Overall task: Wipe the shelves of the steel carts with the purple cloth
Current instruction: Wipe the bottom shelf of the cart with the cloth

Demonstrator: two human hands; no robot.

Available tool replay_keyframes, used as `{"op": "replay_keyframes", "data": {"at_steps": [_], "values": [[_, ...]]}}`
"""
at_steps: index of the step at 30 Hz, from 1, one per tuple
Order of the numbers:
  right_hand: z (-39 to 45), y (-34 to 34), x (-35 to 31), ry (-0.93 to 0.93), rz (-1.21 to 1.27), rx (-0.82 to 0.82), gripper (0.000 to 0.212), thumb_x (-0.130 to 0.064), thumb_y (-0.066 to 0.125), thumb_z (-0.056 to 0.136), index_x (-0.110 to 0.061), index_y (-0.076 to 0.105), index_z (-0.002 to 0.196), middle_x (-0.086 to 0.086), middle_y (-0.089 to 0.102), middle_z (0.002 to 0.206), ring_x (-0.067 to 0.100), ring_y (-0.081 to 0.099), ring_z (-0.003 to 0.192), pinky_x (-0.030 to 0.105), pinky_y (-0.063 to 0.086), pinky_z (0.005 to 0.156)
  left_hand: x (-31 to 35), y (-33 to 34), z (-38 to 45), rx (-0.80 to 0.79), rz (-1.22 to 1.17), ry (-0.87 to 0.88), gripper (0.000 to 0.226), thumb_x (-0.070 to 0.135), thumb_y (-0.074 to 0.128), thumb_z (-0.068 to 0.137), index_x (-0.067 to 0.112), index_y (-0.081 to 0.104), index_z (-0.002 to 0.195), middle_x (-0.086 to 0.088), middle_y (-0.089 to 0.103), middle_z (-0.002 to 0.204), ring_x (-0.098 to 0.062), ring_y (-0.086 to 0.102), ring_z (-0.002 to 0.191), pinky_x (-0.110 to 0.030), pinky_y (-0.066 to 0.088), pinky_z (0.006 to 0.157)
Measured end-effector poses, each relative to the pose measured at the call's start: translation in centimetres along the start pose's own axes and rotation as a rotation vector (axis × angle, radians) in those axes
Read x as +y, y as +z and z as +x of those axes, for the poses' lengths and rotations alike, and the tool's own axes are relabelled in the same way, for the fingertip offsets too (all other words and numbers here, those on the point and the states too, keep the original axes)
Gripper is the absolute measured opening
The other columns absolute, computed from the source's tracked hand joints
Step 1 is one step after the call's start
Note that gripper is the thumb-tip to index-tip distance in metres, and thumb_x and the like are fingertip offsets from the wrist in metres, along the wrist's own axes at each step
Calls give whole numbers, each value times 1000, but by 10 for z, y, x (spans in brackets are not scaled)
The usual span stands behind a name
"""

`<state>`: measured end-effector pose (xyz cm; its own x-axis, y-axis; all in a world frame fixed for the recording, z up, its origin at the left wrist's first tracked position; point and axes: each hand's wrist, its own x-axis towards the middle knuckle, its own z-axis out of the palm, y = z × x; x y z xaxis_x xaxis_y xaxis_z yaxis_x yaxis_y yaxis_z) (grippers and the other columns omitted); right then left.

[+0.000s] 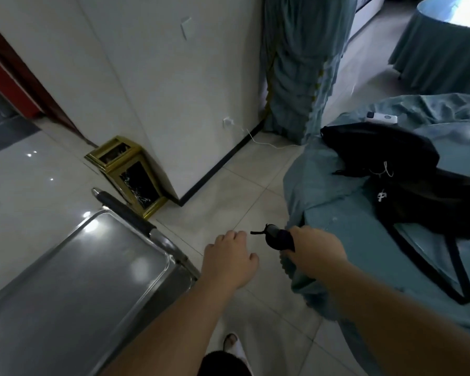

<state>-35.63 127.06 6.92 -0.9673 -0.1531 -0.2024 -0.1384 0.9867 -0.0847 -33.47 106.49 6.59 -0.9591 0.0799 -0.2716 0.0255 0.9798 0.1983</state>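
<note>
The right hand (314, 246) grips a dark, bunched purple cloth (278, 238) above the floor, near the shiny steel cart (73, 270)'s corner. The left hand (228, 259) hangs loosely curled, empty. The cloth looks soft and light; best bunched in the palm.

One head-worn view, looking steeply down and forward past both forearms; cart (73, 270) near at left, floor (228, 191) below.

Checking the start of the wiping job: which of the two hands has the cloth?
The right hand grips the dark bunched cloth; the left hand holds nothing, hovering beside the steel cart.
</note>
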Motion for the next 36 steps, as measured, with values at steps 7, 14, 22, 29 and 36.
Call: {"op": "replay_keyframes", "data": {"at_steps": [7,14,22,29,36], "values": [[129,-2,6,52,-52,-57,19,-42,55,100,-25,55,111,-4,64,101,20,57,82,34,44,68,-34,-23,134,-49,8,21,54,49,44,102,22,45,149,-2,52,146,-25,50,129,-44,44,103],[254,-37,-19,34,-70,-87,18,-41,52,101,-26,54,109,-5,61,95,19,61,84,32,46,67,-91,-71,244,-52,13,8,55,50,43,103,21,46,150,-3,51,149,-25,50,130,-44,44,103],[411,-64,-70,-147,-133,-167,9,-34,53,100,-26,57,101,-5,60,88,17,62,76,34,56,71,-164,-89,336,-39,-47,-220,57,55,40,102,23,44,149,-3,52,146,-25,52,128,-45,43,99],[571,-75,-129,-490,-230,-161,13,-38,52,100,-25,57,100,-7,60,89,14,62,76,32,56,72,-228,-117,418,18,-133,-537,61,57,39,104,24,40,154,-4,48,153,-25,48,135,-44,41,106],[671,-94,-219,-798,-305,-179,15,-41,57,97,-26,57,101,-6,62,90,17,64,79,35,59,76,-269,-150,428,99,-214,-826,62,56,42,103,24,39,156,-2,47,154,-25,48,136,-48,42,108]]}}
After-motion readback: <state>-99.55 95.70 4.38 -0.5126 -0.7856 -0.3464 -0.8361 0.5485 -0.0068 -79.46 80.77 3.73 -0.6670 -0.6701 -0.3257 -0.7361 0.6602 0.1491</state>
